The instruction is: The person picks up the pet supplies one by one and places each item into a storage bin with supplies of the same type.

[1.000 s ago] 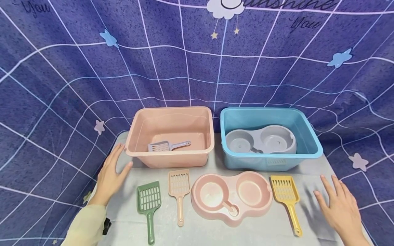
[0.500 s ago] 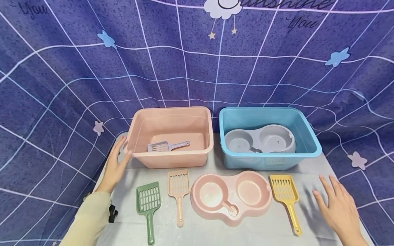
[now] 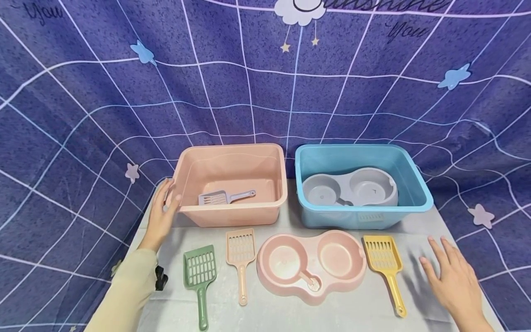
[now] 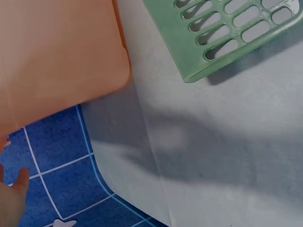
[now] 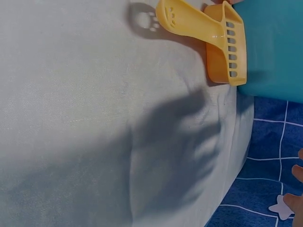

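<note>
My left hand (image 3: 159,221) is at the left front corner of a pink plastic litter bin (image 3: 232,216), thumb and fingers spread apart. Whether it touches the rim I cannot tell; the left wrist view shows only part of the hand (image 4: 12,198). Inside the bin lies a lilac litter scoop (image 3: 215,198). My right hand (image 3: 456,281) hovers with spread fingers to the right of a yellow litter scoop (image 3: 383,256), holding nothing. A blue bin (image 3: 365,219) stands beside the pink one and contains a grey double pet bowl (image 3: 346,177).
In front of the bins lie a green litter scoop (image 3: 200,267), a beige scoop (image 3: 242,249) and a pink double pet bowl (image 3: 313,249). They rest on a grey-white covered table (image 3: 224,318). A purple-blue curtain (image 3: 265,83) hangs behind and at both sides.
My left hand has moved right, closer to the pink bin's left front corner. The right hand has barely shifted. The bins, scoops and bowls stay in place.
</note>
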Motion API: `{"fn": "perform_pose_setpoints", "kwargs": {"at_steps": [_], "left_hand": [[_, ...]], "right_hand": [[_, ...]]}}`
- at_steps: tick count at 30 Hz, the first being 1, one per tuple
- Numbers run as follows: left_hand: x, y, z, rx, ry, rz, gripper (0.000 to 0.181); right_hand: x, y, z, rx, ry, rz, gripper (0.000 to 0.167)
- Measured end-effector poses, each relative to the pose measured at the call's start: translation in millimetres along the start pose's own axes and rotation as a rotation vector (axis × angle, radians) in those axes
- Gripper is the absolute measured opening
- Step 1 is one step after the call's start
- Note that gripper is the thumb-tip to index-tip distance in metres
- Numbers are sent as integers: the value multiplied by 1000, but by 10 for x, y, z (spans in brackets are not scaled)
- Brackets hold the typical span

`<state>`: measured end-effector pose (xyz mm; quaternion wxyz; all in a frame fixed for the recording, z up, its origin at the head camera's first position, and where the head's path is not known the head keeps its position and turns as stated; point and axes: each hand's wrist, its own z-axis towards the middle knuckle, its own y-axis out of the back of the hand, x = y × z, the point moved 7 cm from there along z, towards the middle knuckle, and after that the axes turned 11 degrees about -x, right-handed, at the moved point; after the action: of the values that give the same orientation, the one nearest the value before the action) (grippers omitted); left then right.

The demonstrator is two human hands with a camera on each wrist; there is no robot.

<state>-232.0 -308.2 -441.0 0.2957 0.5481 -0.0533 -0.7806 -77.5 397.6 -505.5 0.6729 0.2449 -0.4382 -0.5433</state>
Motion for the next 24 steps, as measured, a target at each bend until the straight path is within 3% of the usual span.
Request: {"fn": "perform_pose_setpoints", "kwargs": {"at_steps": [6, 8, 11, 13, 20, 24], "left_hand": [[-172, -30, -15, 54, 28, -41, 56], [-273, -27, -32, 51, 36, -40, 55], [-265, -35, -38, 33, 34, -35, 54], [-233, -47, -37, 24, 25, -43, 52], [132, -21, -29, 5, 16, 1, 52], [211, -6, -29, 21, 18, 38, 57]], "right_hand": [[13, 2, -5, -16, -1, 0, 59], [20, 5, -8, -11, -3, 0, 59], [33, 19, -10, -13, -2, 9, 57], [34, 41, -15, -24, 4, 21, 55], [87, 82, -22, -103, 84, 103, 47], [85, 70, -86, -99, 17, 123, 45]]}}
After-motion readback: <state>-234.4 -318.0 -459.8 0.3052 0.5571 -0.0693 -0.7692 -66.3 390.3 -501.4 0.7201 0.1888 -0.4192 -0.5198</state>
